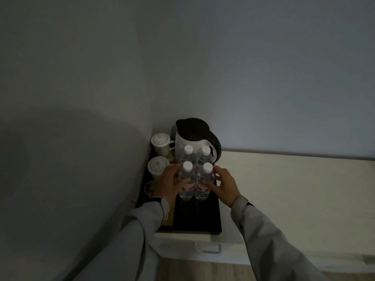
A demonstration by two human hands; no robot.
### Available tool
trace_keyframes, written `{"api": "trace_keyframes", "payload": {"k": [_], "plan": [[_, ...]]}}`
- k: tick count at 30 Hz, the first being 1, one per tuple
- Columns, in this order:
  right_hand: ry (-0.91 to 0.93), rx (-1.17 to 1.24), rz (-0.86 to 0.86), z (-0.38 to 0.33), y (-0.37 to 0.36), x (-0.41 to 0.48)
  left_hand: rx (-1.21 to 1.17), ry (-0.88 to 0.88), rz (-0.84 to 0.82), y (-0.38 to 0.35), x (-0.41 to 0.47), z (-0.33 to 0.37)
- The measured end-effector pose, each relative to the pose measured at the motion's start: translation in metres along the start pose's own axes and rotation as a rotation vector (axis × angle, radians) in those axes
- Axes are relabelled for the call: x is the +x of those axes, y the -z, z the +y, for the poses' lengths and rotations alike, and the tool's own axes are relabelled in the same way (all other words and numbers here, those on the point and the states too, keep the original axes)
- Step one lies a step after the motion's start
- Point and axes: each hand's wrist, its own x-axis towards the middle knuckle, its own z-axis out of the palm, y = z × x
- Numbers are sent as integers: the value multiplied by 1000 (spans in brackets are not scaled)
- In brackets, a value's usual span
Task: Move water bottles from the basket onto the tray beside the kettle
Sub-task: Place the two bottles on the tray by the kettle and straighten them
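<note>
Flanking the front pair of bottles just below frame centre, both hands sit low on the black tray (205, 224). The left hand (169, 184) has its fingers spread and curved round the front left bottle (185, 180), thumb across the label; it looks like a loose hold, not a firm clasp. The right hand (224, 184) is open too, fingertips touching the front right bottle (204, 182), and whether it truly grips I cannot tell. Two more bottles, rear left (187, 154) and rear right (204, 155), stand just behind, right up against the white kettle (194, 138). No basket is in view.

All four bottles stand upright and packed close, so the risk is a knock-on: a nudge to a front bottle could push the rear ones into the kettle, or tip one over. A lidded cup (157, 168) stands at centre left, just beside the left hand, and a careless pull-back there could clip it. Dim light makes edges hard to judge.
</note>
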Motion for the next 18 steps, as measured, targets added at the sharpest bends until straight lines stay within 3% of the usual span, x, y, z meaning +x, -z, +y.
{"api": "trace_keyframes", "payload": {"k": [18], "plan": [[-8,-37,-1,1,-1,3,6,21,-11,-1,5,1]]}}
